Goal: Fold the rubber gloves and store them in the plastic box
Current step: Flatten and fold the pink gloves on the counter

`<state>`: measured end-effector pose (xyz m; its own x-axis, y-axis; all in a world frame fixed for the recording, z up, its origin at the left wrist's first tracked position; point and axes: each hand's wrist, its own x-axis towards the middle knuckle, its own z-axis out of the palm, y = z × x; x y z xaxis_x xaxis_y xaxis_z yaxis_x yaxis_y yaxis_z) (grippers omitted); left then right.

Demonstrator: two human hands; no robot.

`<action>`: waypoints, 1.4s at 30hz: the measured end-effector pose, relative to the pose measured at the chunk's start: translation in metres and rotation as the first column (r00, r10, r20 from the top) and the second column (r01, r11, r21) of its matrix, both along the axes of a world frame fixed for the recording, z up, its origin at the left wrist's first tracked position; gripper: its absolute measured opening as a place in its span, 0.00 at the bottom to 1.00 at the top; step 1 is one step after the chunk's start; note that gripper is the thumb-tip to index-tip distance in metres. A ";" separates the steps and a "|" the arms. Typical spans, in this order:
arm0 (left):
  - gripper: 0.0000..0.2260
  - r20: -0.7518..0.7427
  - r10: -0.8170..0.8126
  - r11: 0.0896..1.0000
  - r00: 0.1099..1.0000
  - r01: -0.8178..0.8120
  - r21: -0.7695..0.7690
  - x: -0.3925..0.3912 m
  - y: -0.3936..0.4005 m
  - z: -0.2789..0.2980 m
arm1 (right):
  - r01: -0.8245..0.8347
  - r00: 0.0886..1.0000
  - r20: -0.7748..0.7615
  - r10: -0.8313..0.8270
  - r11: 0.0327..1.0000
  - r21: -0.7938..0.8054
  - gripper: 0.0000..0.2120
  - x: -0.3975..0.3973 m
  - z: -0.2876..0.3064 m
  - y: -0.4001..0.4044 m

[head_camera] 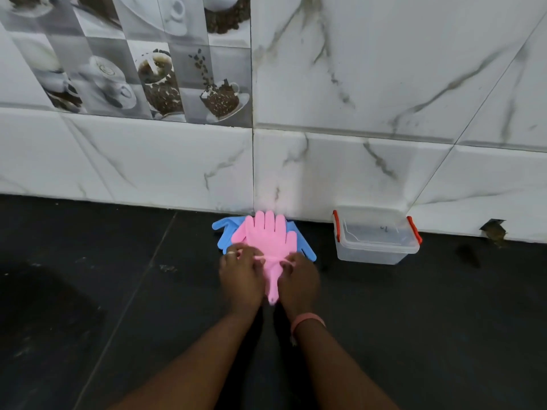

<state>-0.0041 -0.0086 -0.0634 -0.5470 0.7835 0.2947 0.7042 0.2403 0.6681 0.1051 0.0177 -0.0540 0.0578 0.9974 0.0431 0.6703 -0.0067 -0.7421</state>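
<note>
Where the dark, matte tiled surface (88, 291) meets the glossy marble-veined wall (384, 84), the pink rubber gloves (270, 236) lie flat and ribbed, fingers splayed, atop blue gloves (226, 232). The left hand (241, 279) and right hand (299, 281) pinch the pink cuff, fingers curled together. To the right stands the clear, lidless plastic box (376, 247) with red latches.

Dark floor (88, 291), marbled wall tiles (384, 69)
</note>
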 end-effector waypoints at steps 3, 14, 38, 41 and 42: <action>0.04 0.744 -0.135 0.973 0.655 -0.053 0.223 0.021 -0.018 0.033 | -0.066 0.934 -0.346 0.086 0.995 0.069 0.05 0.019 0.030 -0.019; 0.24 0.914 0.015 0.968 -0.405 0.235 0.089 0.056 -0.159 0.023 | -0.552 0.001 -0.867 -0.498 0.723 -0.415 0.18 0.101 0.043 -0.098; 0.08 0.870 0.128 0.930 0.476 0.246 -0.272 0.012 -0.192 -0.017 | -0.301 0.805 0.478 0.352 0.936 -0.182 0.15 0.090 -0.021 -0.186; 0.08 0.853 0.116 0.933 0.509 0.239 -0.270 0.011 -0.192 -0.017 | -0.111 0.994 -0.011 0.111 0.971 -0.212 0.09 0.102 -0.018 -0.176; 0.08 0.849 0.105 0.931 0.518 0.248 -0.267 0.009 -0.191 -0.015 | -0.023 0.976 -0.217 -0.034 0.966 -0.257 0.09 0.109 -0.013 -0.171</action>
